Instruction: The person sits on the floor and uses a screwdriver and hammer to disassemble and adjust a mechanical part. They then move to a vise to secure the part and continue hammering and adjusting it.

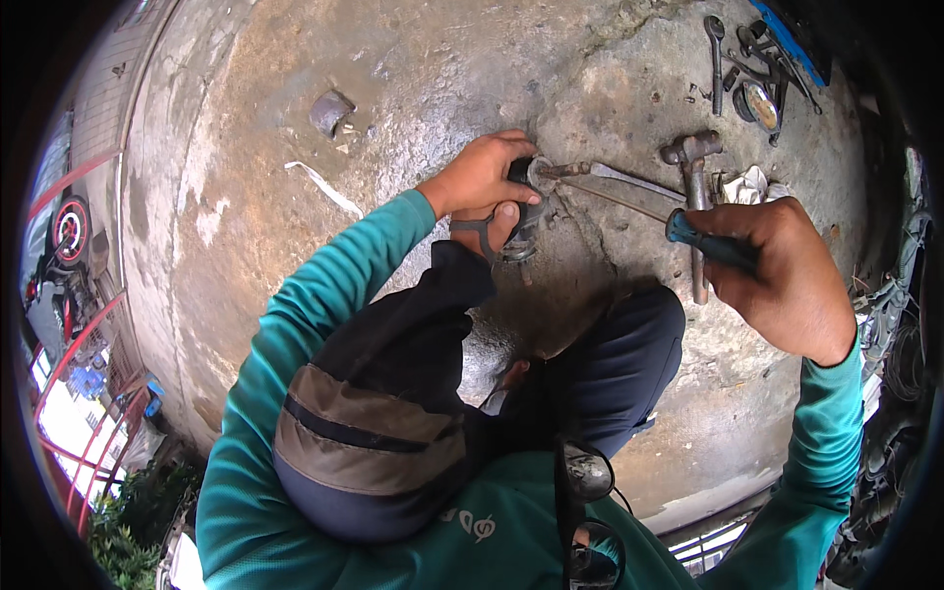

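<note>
My left hand (484,179) grips a small dark metal part (529,211) with a round opening, held upright against the stained concrete floor (413,88). My right hand (782,270) is closed around the blue-green handle of a screwdriver (688,228). Its thin shaft runs left and its tip meets the round opening of the metal part. Both sleeves are teal. My knees in dark trousers sit just below the hands.
A hammer (694,187) lies on the floor beside a crumpled white rag (747,184). Wrenches and a round gauge-like piece (757,98) lie at the upper right. A small grey metal piece (330,110) and a white strip (324,187) rest at the upper left.
</note>
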Action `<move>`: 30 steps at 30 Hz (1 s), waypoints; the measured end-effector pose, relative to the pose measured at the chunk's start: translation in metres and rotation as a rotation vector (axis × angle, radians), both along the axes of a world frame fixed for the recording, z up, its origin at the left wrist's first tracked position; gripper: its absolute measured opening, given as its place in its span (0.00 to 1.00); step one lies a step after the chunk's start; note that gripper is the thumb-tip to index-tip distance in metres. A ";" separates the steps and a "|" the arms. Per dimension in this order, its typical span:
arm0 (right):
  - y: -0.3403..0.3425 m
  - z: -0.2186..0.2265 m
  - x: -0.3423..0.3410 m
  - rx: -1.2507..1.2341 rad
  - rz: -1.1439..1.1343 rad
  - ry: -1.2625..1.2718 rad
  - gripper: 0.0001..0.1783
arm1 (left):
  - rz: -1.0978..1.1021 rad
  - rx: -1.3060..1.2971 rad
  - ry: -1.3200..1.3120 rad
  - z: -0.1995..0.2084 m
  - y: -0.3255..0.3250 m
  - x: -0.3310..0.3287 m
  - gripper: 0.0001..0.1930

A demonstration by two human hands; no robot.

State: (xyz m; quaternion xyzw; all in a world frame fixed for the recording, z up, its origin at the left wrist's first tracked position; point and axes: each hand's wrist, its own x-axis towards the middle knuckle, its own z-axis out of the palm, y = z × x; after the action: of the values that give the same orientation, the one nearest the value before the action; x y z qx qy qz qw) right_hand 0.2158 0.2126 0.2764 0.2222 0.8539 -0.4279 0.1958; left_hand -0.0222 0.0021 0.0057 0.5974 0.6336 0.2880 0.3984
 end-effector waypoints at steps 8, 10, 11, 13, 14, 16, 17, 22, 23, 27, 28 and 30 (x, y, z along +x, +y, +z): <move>-0.001 -0.022 0.039 -0.024 -0.139 0.049 0.24 | -0.087 -0.023 -0.008 0.010 0.018 -0.007 0.33; -0.006 -0.016 0.032 0.023 -0.080 0.037 0.24 | -0.092 -0.028 -0.008 0.009 0.019 -0.007 0.33; -0.017 -0.003 0.016 0.068 -0.018 0.023 0.24 | -0.095 -0.040 -0.009 0.009 0.020 -0.009 0.32; -0.022 0.004 0.011 0.111 0.039 -0.023 0.25 | -0.094 -0.052 -0.021 0.010 0.020 -0.010 0.31; -0.021 -0.003 0.021 0.045 -0.034 -0.005 0.25 | -0.087 -0.058 -0.031 0.010 0.018 -0.009 0.31; -0.019 -0.018 0.040 -0.081 -0.181 0.030 0.25 | -0.084 -0.066 -0.035 0.009 0.020 -0.009 0.31; -0.015 -0.017 0.042 -0.121 -0.197 -0.025 0.25 | -0.088 -0.073 -0.028 0.008 0.023 -0.011 0.31; 0.009 -0.030 0.042 -0.193 -0.169 0.029 0.21 | -0.102 -0.066 -0.036 0.007 0.019 -0.009 0.30; 0.012 -0.030 0.043 -0.223 -0.195 -0.018 0.22 | -0.099 -0.052 -0.040 0.007 0.019 -0.010 0.30; 0.019 -0.033 0.046 -0.220 -0.183 0.010 0.23 | -0.096 -0.020 -0.042 0.004 0.021 -0.010 0.30; 0.021 -0.027 0.034 -0.195 -0.159 -0.094 0.23 | -0.100 -0.020 -0.042 0.003 0.021 -0.011 0.30; 0.027 -0.008 -0.006 -0.147 -0.110 -0.302 0.23 | -0.110 -0.022 -0.045 0.001 0.021 -0.013 0.30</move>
State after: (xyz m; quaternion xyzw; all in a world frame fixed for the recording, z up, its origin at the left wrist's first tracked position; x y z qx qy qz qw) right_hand 0.2102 0.2392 0.2687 0.3156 0.7676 -0.4613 0.3138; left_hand -0.0348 0.0229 0.0069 0.6204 0.5939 0.2720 0.4341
